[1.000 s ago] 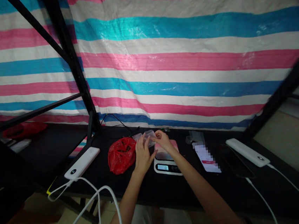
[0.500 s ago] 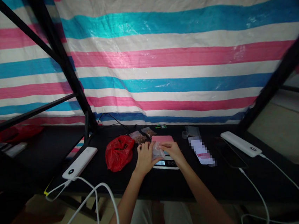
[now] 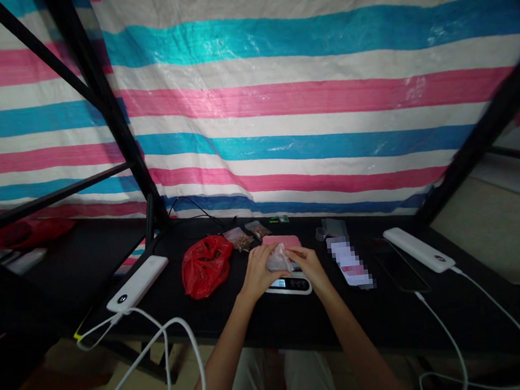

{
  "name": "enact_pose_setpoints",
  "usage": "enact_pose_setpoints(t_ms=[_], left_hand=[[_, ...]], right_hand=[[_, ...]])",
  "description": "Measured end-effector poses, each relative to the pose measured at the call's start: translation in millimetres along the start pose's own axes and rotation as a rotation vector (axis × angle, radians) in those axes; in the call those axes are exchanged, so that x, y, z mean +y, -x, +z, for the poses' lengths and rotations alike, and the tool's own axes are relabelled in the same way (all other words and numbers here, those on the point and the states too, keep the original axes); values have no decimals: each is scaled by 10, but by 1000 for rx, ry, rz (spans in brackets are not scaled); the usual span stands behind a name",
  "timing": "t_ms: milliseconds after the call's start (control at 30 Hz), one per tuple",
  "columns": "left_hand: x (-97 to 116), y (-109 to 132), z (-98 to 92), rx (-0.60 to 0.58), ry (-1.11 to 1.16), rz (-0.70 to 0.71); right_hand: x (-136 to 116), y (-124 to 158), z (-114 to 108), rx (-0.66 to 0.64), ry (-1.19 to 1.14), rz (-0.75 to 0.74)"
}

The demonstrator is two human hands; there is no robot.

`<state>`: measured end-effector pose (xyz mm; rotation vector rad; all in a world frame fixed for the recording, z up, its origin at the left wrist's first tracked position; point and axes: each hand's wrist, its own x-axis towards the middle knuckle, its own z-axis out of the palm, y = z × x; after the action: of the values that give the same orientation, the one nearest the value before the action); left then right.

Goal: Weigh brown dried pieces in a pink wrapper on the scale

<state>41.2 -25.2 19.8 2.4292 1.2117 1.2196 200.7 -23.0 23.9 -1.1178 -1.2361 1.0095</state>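
A small clear plastic bag is held between my two hands, above a white digital scale whose lit display looks like 0.0. My left hand grips the bag from the left, its thumb along the lower edge. From the right, my right hand pinches the bag's right side with fingers and thumb. Behind the scale lies a pink flat item, partly covered by the hands. Two clear bags of brown bits, a nearer one and a farther one, rest just beyond my left hand.
A red plastic bag sits left on the black table. White power banks with cables lie at left and right. A blurred-screen phone, a dark phone and clear packets are rightward. Black posts frame a striped sheet.
Both hands have shifted slightly to the right with the plastic bag. The bag looks more spread out between them, and more of the scale's front panel shows.
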Motion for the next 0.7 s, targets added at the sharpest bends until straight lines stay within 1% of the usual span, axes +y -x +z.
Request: enact_pose_setpoints(t_ms=[100,267,400,500,533,567,633,667,700], left_hand=[[29,25,50,57,12,-17],[21,79,71,116,-31,40],[9,94,65,125,-103,76],[18,107,75,128,-186,107],[22,116,79,162,-217,103],[25,126,81,226,-241,84],[29,146,78,363,-228,17],[30,152,74,380,-173,-9],[29,152,70,353,-90,-21]], right_hand=[[4,79,-29,-13,-26,-13],[-3,205,-30,12,-45,-20],[22,224,-5,33,-15,-10],[57,227,13,130,85,-37],[61,232,21,178,141,-63],[58,240,32,232,206,-99],[34,267,68,351,353,-207],[16,284,95,404,433,-283],[-4,302,127,435,515,-373]])
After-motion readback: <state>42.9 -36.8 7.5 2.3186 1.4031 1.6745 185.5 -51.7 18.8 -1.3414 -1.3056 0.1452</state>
